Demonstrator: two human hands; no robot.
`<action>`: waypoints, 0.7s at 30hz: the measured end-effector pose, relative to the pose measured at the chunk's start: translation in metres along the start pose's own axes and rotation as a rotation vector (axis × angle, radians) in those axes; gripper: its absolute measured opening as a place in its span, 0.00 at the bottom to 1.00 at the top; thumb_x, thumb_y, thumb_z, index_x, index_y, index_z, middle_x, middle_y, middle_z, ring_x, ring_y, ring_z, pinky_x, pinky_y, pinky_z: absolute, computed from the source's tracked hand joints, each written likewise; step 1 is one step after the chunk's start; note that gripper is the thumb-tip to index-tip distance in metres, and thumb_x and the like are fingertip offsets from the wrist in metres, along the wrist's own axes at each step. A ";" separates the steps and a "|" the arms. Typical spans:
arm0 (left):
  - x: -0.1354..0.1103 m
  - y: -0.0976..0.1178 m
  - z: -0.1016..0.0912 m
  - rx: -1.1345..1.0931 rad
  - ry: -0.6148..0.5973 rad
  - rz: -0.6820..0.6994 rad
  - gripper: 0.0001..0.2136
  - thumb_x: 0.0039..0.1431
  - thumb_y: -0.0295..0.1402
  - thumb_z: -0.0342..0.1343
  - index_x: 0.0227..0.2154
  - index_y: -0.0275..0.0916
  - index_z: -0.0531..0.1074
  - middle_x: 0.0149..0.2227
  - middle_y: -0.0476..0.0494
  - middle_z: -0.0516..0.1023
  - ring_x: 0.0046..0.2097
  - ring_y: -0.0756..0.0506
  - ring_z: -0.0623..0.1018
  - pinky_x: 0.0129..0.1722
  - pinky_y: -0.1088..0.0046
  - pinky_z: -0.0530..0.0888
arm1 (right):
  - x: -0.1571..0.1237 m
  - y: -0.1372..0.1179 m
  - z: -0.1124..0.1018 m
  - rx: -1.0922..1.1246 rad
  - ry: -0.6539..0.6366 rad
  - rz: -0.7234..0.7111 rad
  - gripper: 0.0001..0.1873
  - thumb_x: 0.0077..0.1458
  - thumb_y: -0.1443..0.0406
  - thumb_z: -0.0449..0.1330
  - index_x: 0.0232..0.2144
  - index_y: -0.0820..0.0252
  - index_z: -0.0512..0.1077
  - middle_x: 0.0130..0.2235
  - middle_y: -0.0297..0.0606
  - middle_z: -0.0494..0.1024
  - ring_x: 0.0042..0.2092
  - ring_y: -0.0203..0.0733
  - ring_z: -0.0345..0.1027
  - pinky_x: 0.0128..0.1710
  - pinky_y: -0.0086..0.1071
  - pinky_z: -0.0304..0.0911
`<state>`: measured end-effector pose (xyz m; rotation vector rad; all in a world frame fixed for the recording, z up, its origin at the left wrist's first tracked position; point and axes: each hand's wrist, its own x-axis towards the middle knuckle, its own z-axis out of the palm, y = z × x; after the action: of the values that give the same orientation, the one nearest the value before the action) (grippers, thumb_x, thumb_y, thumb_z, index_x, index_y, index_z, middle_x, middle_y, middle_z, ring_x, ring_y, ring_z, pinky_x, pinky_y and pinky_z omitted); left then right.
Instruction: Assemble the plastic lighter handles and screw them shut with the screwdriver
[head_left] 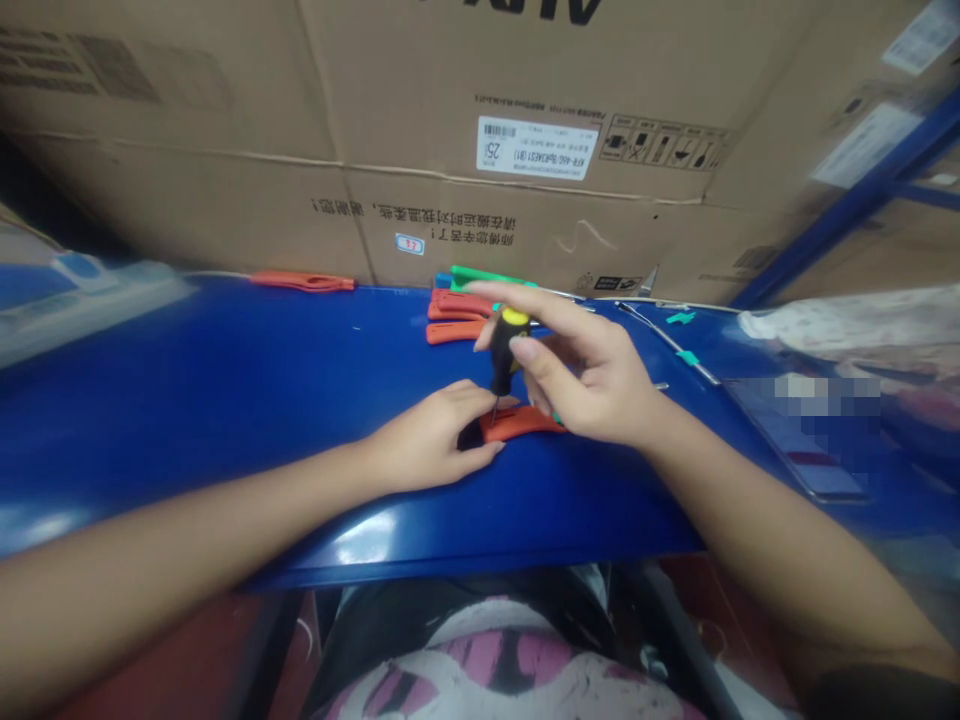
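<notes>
My right hand (596,375) grips a small screwdriver (504,362) with a black handle and a yellow top, held nearly upright. Its thin shaft points down at an orange plastic handle (517,424) lying on the blue table. Whether the tip sits in a screw cannot be made out. Around the left end of that orange piece, my left hand (427,440) is closed, thumb on the near side and fingers on the far side. The piece's right end is hidden behind my right hand.
Behind my hands lie more orange handles (454,332) and a green handle (480,277). Another orange piece (302,282) rests by the large cardboard box (405,100). To the right are a metal rod with green parts (675,345) and a phone (821,470).
</notes>
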<state>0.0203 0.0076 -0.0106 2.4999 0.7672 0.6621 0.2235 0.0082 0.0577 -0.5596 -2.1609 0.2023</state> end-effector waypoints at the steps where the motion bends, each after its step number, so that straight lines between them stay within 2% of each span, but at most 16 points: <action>1: 0.000 0.000 0.000 0.000 0.000 0.000 0.16 0.61 0.31 0.59 0.52 0.37 0.72 0.46 0.40 0.78 0.47 0.40 0.78 0.50 0.62 0.75 | -0.001 0.000 0.001 -0.024 0.022 -0.008 0.17 0.68 0.61 0.55 0.56 0.56 0.72 0.45 0.40 0.79 0.39 0.37 0.74 0.39 0.34 0.74; 3: 0.000 -0.001 0.000 0.002 -0.001 0.003 0.14 0.60 0.31 0.59 0.49 0.36 0.73 0.44 0.40 0.79 0.46 0.41 0.78 0.48 0.62 0.75 | -0.002 0.000 0.002 -0.124 0.085 -0.073 0.15 0.63 0.58 0.62 0.49 0.57 0.75 0.41 0.39 0.79 0.38 0.39 0.73 0.38 0.34 0.74; 4: 0.000 0.000 0.000 0.002 -0.002 0.005 0.14 0.61 0.30 0.59 0.49 0.36 0.73 0.44 0.40 0.79 0.46 0.41 0.78 0.48 0.62 0.75 | -0.003 0.000 0.001 -0.168 0.106 -0.096 0.16 0.63 0.57 0.62 0.49 0.57 0.76 0.42 0.41 0.79 0.40 0.40 0.73 0.39 0.35 0.73; 7: 0.000 0.000 -0.001 -0.006 0.005 0.008 0.16 0.61 0.30 0.59 0.52 0.37 0.72 0.45 0.40 0.79 0.47 0.41 0.78 0.50 0.62 0.75 | 0.000 0.000 -0.003 -0.143 0.035 -0.060 0.19 0.70 0.60 0.50 0.58 0.57 0.70 0.52 0.45 0.76 0.47 0.42 0.73 0.43 0.37 0.74; 9: 0.001 0.001 -0.001 -0.014 0.001 0.007 0.18 0.61 0.29 0.59 0.54 0.38 0.71 0.47 0.40 0.79 0.48 0.41 0.77 0.51 0.62 0.75 | 0.002 0.001 -0.007 -0.050 -0.044 -0.007 0.20 0.71 0.62 0.47 0.61 0.57 0.68 0.52 0.44 0.76 0.46 0.40 0.73 0.44 0.37 0.73; 12: 0.001 0.000 -0.001 -0.016 -0.012 0.002 0.19 0.60 0.29 0.60 0.55 0.37 0.71 0.50 0.38 0.79 0.51 0.40 0.77 0.53 0.60 0.74 | 0.004 0.005 -0.011 -0.046 -0.001 -0.037 0.14 0.65 0.58 0.60 0.49 0.57 0.76 0.41 0.38 0.79 0.39 0.38 0.73 0.41 0.35 0.73; 14: 0.001 0.000 0.000 -0.019 -0.012 0.003 0.20 0.60 0.29 0.60 0.55 0.36 0.71 0.51 0.37 0.78 0.52 0.40 0.76 0.54 0.60 0.74 | 0.003 0.008 -0.010 -0.108 0.070 -0.072 0.14 0.62 0.56 0.63 0.46 0.57 0.77 0.41 0.39 0.80 0.40 0.40 0.73 0.42 0.37 0.73; 16: 0.001 0.000 0.000 -0.021 -0.008 0.017 0.20 0.61 0.29 0.60 0.56 0.36 0.70 0.51 0.38 0.78 0.51 0.41 0.76 0.54 0.61 0.74 | 0.001 0.010 -0.008 -0.089 0.053 -0.054 0.17 0.67 0.58 0.55 0.54 0.57 0.73 0.48 0.42 0.79 0.43 0.41 0.74 0.43 0.37 0.73; 18: 0.001 0.000 0.000 -0.016 0.000 0.033 0.19 0.61 0.29 0.59 0.56 0.36 0.70 0.50 0.40 0.79 0.49 0.42 0.77 0.53 0.62 0.74 | -0.001 0.010 -0.005 0.018 -0.022 0.010 0.21 0.71 0.61 0.47 0.62 0.55 0.65 0.52 0.42 0.77 0.42 0.38 0.74 0.41 0.35 0.74; 19: 0.001 0.000 0.000 -0.011 0.003 0.035 0.19 0.62 0.29 0.59 0.56 0.37 0.71 0.49 0.40 0.79 0.48 0.42 0.77 0.52 0.62 0.74 | -0.002 0.010 -0.004 0.069 -0.044 0.040 0.21 0.72 0.62 0.45 0.63 0.55 0.64 0.51 0.41 0.77 0.40 0.36 0.74 0.39 0.34 0.74; 21: 0.001 0.001 0.000 -0.001 0.005 0.031 0.18 0.61 0.29 0.59 0.55 0.37 0.71 0.47 0.40 0.79 0.47 0.42 0.77 0.51 0.62 0.74 | -0.002 0.009 -0.002 0.079 -0.019 0.058 0.18 0.70 0.60 0.51 0.58 0.55 0.69 0.47 0.39 0.78 0.37 0.36 0.74 0.38 0.34 0.74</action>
<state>0.0212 0.0080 -0.0095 2.5145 0.7311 0.6792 0.2287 0.0150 0.0544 -0.5778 -2.1468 0.3242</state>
